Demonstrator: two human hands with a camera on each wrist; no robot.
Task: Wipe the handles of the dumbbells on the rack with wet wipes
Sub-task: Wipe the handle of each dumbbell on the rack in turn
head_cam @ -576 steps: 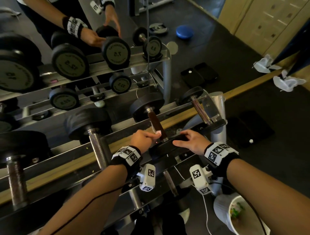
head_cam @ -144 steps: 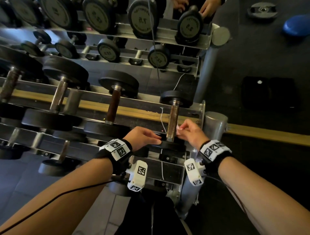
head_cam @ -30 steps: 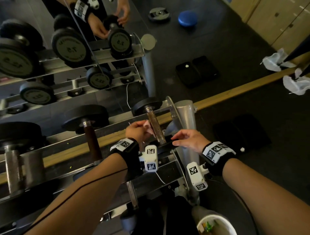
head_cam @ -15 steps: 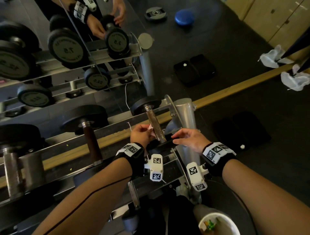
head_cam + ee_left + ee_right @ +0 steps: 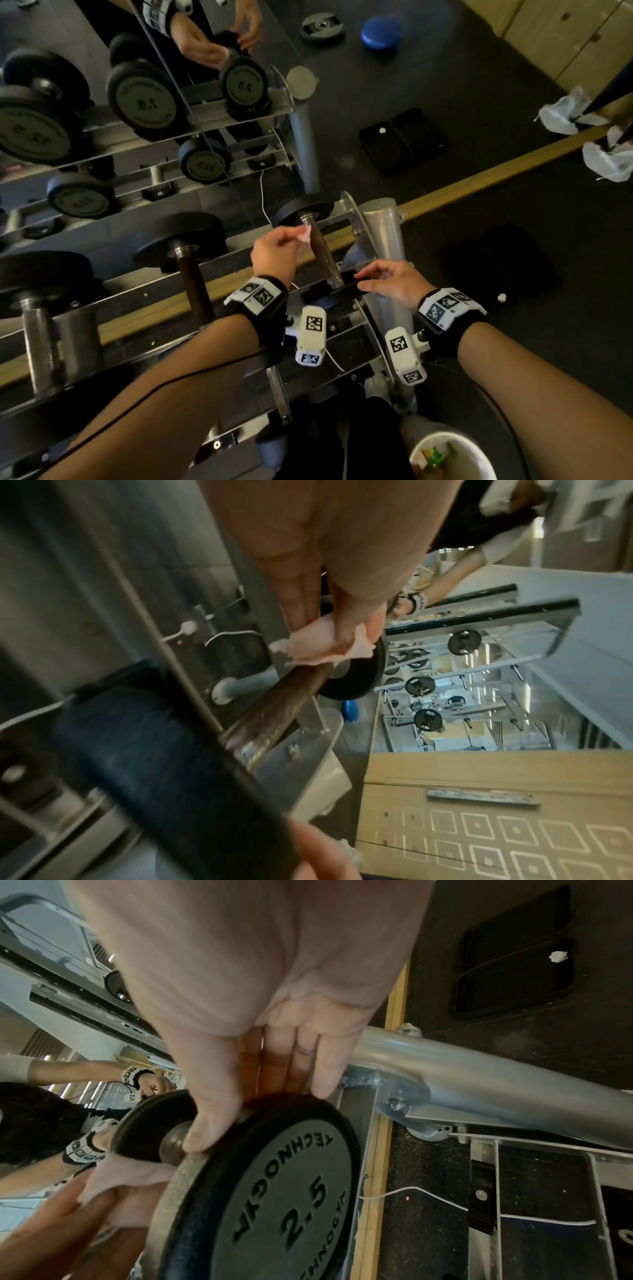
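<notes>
Her left hand (image 5: 274, 251) pinches the wet wipe (image 5: 305, 235) against the far end of the dumbbell's handle (image 5: 323, 257), apparently touching; right hand (image 5: 394, 282), fingers curled, grips the near plate (image 5: 274, 1191) on the rack (image 5: 380, 236).

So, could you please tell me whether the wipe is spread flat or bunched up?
Bunched up: the left hand pinches the wipe as a crumpled wad against the dumbbell handle.

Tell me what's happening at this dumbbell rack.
A person is cleaning the end dumbbell on the rack. The left hand pinches a wet wipe against the far end of the handle, by the far weight. The right hand grips the rim of the near weight, marked 2.5, steadying it.
</notes>
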